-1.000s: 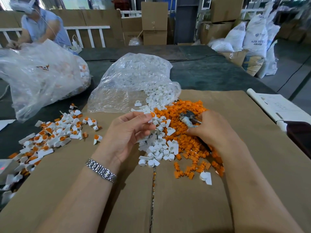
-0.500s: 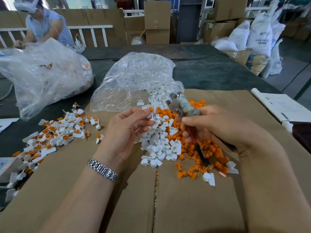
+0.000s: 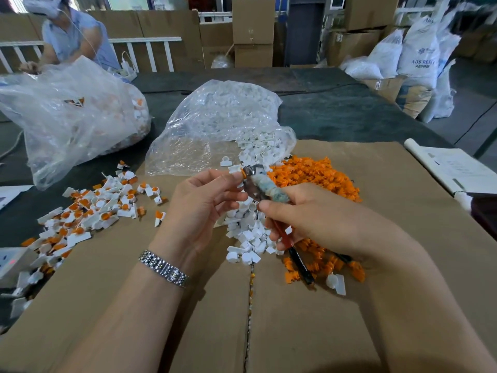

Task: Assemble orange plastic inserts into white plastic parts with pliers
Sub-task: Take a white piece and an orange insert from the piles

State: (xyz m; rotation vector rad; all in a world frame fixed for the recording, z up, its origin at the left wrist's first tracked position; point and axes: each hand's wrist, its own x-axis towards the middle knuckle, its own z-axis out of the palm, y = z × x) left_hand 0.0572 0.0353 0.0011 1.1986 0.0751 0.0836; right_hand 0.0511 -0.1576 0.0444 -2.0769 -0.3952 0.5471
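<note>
**Little to read but a sack's print**

Over by the right wall, one white sack (image 3: 419,53) carries dark blue print: a small logo, then "ABS RES" in capitals running off round the side, with a smaller line under it that starts "ABS" and blurs out. The sheet of paper (image 3: 457,168) at the bench's right edge has printed lines, too small to make out. The cardboard boxes (image 3: 252,21) at the back show only faint marks, nothing legible.
</note>
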